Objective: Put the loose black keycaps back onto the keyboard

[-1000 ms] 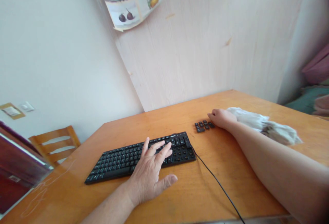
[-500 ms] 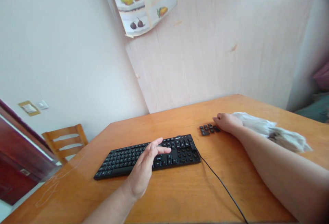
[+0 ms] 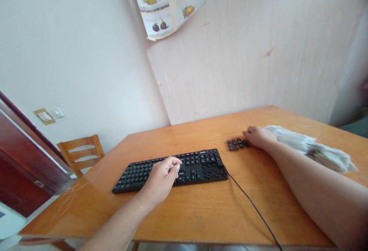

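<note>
A black computer keyboard lies at a slant on the table, several bare key stems showing in its number pad at the right end. My left hand is over the middle of the keyboard with its fingers curled in against the thumb, and nothing shows in it. Beyond the keyboard's far right corner, loose black keycaps sit in a small group. My right hand rests on the table at the right side of this group, close to the rightmost keycap; its fingers are curled and their tips are partly hidden.
Crumpled white plastic bags lie beside my right forearm. A black cable runs from the keyboard to the near edge of the wooden table. Thin pale string is at the left, near a wooden chair.
My left hand has gone from spread fingers over the keys to curled fingers. My right hand has stayed beside the keycaps. The view has turned slightly left.
</note>
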Demonstrator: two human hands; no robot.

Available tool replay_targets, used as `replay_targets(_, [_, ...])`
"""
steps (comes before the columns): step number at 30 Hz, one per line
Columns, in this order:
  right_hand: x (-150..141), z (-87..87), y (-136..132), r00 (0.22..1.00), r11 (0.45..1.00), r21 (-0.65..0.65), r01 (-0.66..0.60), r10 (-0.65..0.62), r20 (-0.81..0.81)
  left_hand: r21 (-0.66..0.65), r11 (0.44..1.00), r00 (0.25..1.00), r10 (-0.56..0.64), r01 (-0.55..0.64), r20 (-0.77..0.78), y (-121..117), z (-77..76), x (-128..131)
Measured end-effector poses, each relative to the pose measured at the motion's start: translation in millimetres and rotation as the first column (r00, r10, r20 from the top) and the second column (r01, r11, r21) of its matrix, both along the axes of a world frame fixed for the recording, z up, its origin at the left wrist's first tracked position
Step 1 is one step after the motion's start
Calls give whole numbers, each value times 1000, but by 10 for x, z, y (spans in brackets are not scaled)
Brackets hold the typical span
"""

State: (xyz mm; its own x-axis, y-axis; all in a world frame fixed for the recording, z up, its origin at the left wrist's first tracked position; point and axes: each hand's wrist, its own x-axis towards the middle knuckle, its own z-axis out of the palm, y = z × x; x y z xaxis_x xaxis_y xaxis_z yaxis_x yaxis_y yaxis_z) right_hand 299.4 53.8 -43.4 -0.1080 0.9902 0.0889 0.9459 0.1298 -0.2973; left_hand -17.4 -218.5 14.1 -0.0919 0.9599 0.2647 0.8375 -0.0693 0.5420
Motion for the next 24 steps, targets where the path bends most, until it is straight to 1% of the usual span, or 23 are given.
replay_targets(2, [0, -5, 0, 1000, 1000, 2, 4, -4, -3, 42, 999, 990, 28, -22, -139, 54, -8, -59])
replay_targets(5, [-2, -10, -2, 1000, 1000, 7, 10, -10, -1, 109, 994, 948, 62, -29, -313, 158, -42, -139])
replay_targets(7, [-4, -8, -3, 1000, 1000, 6, 13, -13, 3, 100, 994, 921, 67, -30, -384, 231, -64, -177])
replay_targets(9, [-6, -4, -2, 1000, 1000, 2, 11, -11, 4, 55, 998, 901, 60, -40, -430, 296, -74, -196])
replay_targets(12, [-8, 2, 2, 1000, 1000, -7, 10, -10, 5, -56, 996, 885, 32, -66, -464, 367, -62, -192])
replay_targets(14, [-10, 4, 3, 1000, 1000, -12, 14, -14, 8, -103, 991, 881, 27, -86, -472, 403, -50, -182])
replay_targets(19, [-14, 16, -14, 1000, 1000, -7, 18, -18, 5, -104, 988, 874, 50, -114, -483, 502, -62, -194])
replay_targets(24, [-17, 37, -37, 1000, 1000, -13, 22, -22, 3, -149, 979, 880, 54, -140, -471, 582, -76, -208])
